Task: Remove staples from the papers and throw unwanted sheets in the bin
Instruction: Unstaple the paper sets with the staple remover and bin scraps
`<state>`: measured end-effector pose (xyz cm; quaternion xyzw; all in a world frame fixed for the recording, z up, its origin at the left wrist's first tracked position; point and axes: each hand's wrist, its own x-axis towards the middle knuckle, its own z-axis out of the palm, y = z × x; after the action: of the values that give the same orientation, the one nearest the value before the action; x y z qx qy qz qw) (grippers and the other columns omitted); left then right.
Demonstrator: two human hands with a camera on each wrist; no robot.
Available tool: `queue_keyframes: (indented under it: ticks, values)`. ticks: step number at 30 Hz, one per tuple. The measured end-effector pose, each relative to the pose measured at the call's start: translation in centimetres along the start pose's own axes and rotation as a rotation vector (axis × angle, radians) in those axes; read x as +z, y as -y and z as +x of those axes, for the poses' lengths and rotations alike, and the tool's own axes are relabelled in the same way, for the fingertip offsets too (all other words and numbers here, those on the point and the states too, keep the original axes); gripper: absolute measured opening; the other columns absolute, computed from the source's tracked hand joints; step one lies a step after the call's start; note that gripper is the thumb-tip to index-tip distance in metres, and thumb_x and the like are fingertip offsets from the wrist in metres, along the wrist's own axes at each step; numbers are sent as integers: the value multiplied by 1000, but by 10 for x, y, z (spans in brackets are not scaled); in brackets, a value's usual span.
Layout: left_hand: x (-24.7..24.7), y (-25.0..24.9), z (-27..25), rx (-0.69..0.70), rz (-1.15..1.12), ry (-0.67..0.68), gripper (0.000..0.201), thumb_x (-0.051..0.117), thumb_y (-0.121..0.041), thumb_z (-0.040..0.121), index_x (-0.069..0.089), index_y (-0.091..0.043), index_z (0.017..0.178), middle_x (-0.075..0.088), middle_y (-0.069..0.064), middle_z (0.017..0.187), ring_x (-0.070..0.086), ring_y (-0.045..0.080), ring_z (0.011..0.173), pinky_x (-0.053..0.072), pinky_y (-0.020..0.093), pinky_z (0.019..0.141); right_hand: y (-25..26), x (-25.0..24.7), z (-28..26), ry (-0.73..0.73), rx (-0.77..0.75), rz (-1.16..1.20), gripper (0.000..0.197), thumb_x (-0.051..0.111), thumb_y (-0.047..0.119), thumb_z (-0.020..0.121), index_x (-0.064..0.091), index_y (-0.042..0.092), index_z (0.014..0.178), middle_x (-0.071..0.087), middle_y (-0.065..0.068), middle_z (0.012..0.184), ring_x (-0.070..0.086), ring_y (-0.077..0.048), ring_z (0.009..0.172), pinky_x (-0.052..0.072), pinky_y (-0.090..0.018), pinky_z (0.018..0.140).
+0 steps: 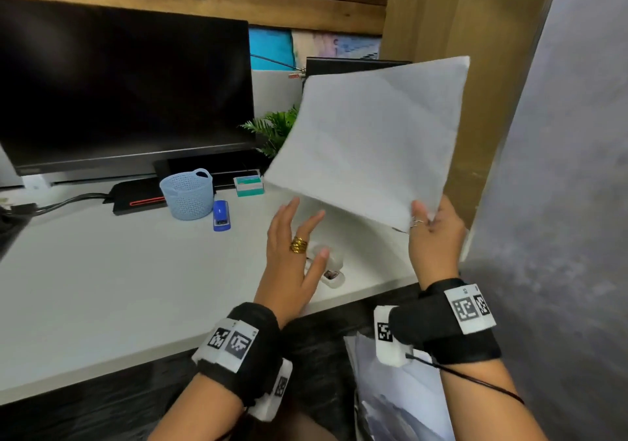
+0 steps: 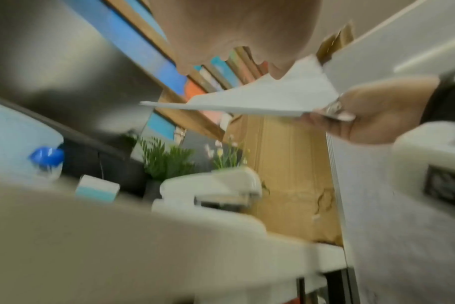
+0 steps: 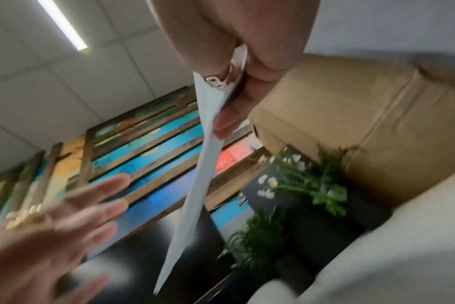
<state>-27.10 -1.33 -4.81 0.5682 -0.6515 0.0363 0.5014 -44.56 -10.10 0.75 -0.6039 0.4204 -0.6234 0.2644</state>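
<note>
My right hand [image 1: 430, 228] pinches the lower right corner of a set of white sheets [image 1: 370, 141] and holds them tilted up above the desk's right side. The right wrist view shows its thumb and fingers [image 3: 234, 102] clamped on the paper's [image 3: 198, 185] edge. To the left of the sheets, my left hand [image 1: 299, 236] hovers with spread fingers and holds nothing. Beneath it, a white stapler-like tool [image 1: 331, 270] lies on the desk, also seen in the left wrist view as a white tool [image 2: 210, 189]. Any staple in the sheets is too small to see.
A pale blue basket [image 1: 187, 194], a blue stapler [image 1: 221, 216] and a small teal-and-white box [image 1: 248, 185] stand before the black monitor [image 1: 125, 94]. A green plant [image 1: 275, 131] is behind the sheets. Below the desk edge [image 1: 356, 299], black plastic [image 1: 306, 355] and white sheets [image 1: 401, 400].
</note>
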Motion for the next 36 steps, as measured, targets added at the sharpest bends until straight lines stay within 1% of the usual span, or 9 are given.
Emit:
queue_keyframes:
  ticks: [3,9,13,16,19,22,27,32,36]
  values:
    - [-36,-16,7,38,124,-78,48,44,-39,92,29,-38,137,4,-8,155,-4,15,144,7,28,112,8,26,-19,200,32,124,19,54,8,94,58,17,110,61,11,95,57,6,84,43,-11,79]
    - [-89,-15,-17,-88,357,-64,66,60,-27,90,18,-40,139,-7,-10,154,-12,20,144,7,51,115,-3,59,-47,475,-143,-84,13,55,5,91,65,7,99,61,-2,76,57,-19,71,40,-18,60]
    - [-112,-1,-20,-151,678,20,73,67,-41,81,25,-35,140,-2,-1,157,-14,22,143,-13,57,107,-5,71,-53,743,-110,-40,24,55,-1,89,61,21,80,58,10,68,54,-7,66,40,-12,59]
    - [-123,7,-12,-91,914,195,75,64,-58,73,38,-29,137,30,6,151,8,27,144,-13,66,102,-4,79,-52,936,-143,-131,29,55,1,89,62,25,75,63,1,74,58,-15,73,44,-19,67]
    - [-126,10,-2,-53,948,250,54,60,-57,77,57,-27,122,61,0,119,47,25,126,-12,62,106,3,86,-45,1071,-141,-154,30,55,4,90,56,26,71,59,4,73,54,-13,73,38,-13,62]
    - [-120,12,2,-175,864,329,32,47,-47,93,59,-30,117,67,-6,107,57,16,110,-9,51,112,11,93,-33,1137,-144,-205,18,54,14,93,64,21,80,64,3,82,57,-14,81,43,-21,72]
    - [-111,20,-4,-268,781,347,35,39,-47,96,55,-28,122,65,-7,114,56,12,110,1,40,114,6,117,0,968,-277,-667,28,43,32,98,66,17,99,61,-2,107,54,-20,102,38,-28,81]
    - [-106,21,-7,-256,764,409,38,39,-48,96,56,-27,122,66,-6,114,55,13,107,13,32,107,-11,131,0,1259,-87,-998,52,63,24,84,38,15,129,53,-10,113,54,-26,101,43,-33,83]
    - [-103,17,-9,-255,771,417,37,37,-48,97,56,-27,121,66,-4,109,54,17,99,21,30,97,-14,132,0,1229,29,-1083,44,55,25,89,49,0,125,56,-15,118,54,-27,108,40,-29,82]
